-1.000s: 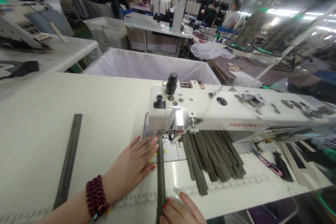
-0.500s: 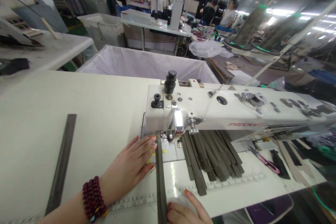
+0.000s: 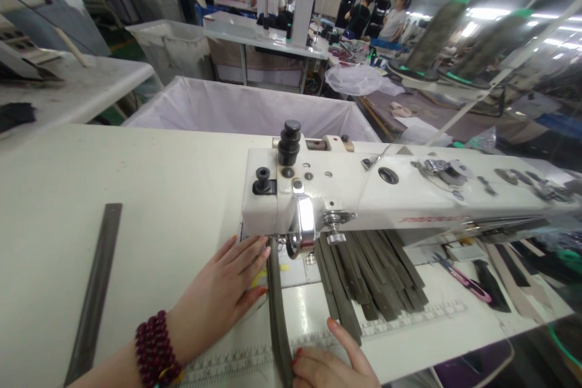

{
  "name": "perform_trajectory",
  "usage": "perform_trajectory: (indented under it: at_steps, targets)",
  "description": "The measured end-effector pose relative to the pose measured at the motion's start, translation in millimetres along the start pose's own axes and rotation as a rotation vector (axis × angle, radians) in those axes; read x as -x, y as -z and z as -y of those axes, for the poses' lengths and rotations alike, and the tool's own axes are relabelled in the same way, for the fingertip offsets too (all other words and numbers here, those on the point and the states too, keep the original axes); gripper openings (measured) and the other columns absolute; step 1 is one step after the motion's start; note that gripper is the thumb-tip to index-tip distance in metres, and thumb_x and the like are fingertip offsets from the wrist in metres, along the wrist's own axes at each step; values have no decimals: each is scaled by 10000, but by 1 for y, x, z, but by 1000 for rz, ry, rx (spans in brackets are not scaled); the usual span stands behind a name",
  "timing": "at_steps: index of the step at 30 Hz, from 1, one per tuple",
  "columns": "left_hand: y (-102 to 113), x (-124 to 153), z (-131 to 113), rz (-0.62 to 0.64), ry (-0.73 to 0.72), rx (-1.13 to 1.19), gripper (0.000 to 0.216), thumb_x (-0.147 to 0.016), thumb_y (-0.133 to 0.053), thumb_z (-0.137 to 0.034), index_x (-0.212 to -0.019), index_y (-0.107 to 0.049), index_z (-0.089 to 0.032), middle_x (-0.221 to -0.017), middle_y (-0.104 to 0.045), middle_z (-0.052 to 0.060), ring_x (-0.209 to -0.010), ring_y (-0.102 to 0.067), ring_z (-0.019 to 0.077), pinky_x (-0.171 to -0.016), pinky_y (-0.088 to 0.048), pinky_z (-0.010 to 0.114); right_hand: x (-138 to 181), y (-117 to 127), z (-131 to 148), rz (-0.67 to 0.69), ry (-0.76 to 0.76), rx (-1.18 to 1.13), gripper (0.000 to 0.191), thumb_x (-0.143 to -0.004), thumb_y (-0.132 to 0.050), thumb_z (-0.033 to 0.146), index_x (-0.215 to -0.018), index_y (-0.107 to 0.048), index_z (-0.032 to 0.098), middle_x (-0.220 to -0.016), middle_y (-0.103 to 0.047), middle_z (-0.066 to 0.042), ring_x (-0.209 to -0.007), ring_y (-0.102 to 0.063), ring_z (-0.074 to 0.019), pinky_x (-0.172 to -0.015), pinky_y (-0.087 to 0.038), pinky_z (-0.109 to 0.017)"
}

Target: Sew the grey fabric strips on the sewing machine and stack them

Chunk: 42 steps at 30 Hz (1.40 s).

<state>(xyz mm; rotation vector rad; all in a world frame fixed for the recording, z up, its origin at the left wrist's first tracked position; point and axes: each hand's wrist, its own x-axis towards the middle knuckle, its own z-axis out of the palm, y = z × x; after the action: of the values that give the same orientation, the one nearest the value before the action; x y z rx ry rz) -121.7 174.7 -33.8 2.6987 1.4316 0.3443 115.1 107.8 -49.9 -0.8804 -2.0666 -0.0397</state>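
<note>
A narrow grey-brown fabric strip runs from beneath the head of a white sewing machine toward me. My left hand lies flat on the table to the left of the strip, its outstretched fingertips touching the strip's edge close to the presser foot area. Lower down, my right hand has its curled fingers on the strip, while one finger points out to the right. Its thumb is hidden. Under the machine arm lies a pile of similar strips. Another single strip rests at the left.
Pink-handled scissors lie right of the pile. A printed ruler scale crosses the table front. Behind the table stands a cloth-lined bin; thread cones rise at the back right. Several people are farther back.
The view has shifted slightly. The strip between my hands now bends a little more toward the lower right. Both hands keep nearly the same places along it.
</note>
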Motion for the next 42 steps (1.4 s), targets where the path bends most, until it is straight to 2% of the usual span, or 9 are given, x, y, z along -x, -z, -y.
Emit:
perform_trajectory:
  at_steps: [2,9,15,19,23,27,30,34,42]
  targets:
    - [1,-3,1,1,8,11,463,-936,-557,-334,-1355,-540,-137,-1375,-600,129,-1266,-530,307,-1089,-408,516,-9,-4,-5,-62,29,1,452,-1027,-381,142,-623,-572,216,-590,-685,116,-593,-688,-17,-1208,-267,-321]
    - [3,-14,6,6,35,57,451,-933,-552,-316,-1346,-529,-137,-1349,-602,139,-1215,-549,324,-1038,-448,513,-43,8,-19,103,130,-8,369,-1012,-435,170,-685,-606,174,-674,-714,56,-690,-705,-57,-1233,-198,-370]
    - [2,-19,11,-24,27,137,360,-952,-513,-300,-1289,-531,-174,-1238,-646,102,-1184,-556,295,-1055,-431,474,-44,7,-29,241,129,-35,111,-906,-564,118,-853,-660,134,-798,-725,-7,-825,-699,-120,-1224,-228,-430]
    - [-4,-17,14,-28,34,137,286,-945,-527,-290,-1215,-552,-201,-1201,-654,90,-1152,-570,298,-1029,-447,481,-44,3,-37,291,165,-54,92,-866,-573,87,-894,-653,124,-840,-719,-27,-853,-672,-139,-1213,-243,-470]
    - [-6,-18,17,1,41,129,170,-939,-530,-286,-1078,-587,-205,-1099,-680,79,-1066,-606,296,-962,-484,493,-45,-2,-40,352,160,-24,129,-905,-531,106,-911,-647,162,-823,-698,-20,-834,-642,-140,-1184,-285,-475]
    - [-1,-19,14,-38,28,97,230,-938,-515,-261,-1148,-573,-188,-1141,-676,96,-1089,-602,302,-959,-491,488,-42,-6,-35,376,171,38,160,-917,-501,112,-866,-638,177,-724,-634,3,-692,-559,-133,-1088,-377,-441]
    - [0,-11,9,-45,-10,39,378,-924,-532,-244,-1291,-526,-153,-1283,-629,124,-1189,-564,307,-1027,-461,475,-37,-9,-30,355,179,84,131,-889,-528,105,-827,-634,152,-653,-561,12,-624,-471,-140,-900,-437,-392]
    - [-3,1,7,-34,-70,-15,451,-924,-534,-251,-1360,-505,-139,-1312,-626,133,-1188,-578,305,-1038,-460,503,-30,-14,-27,356,190,91,163,-876,-524,71,-765,-610,153,-638,-524,3,-619,-424,-161,-706,-374,-369]
    - [-1,-9,14,10,-39,73,405,-949,-505,-270,-1326,-535,-125,-1275,-637,130,-1201,-562,289,-1062,-453,465,-53,-12,-31,490,166,62,192,-925,-497,88,-766,-580,158,-690,-545,-4,-648,-422,-161,-695,-330,-366]
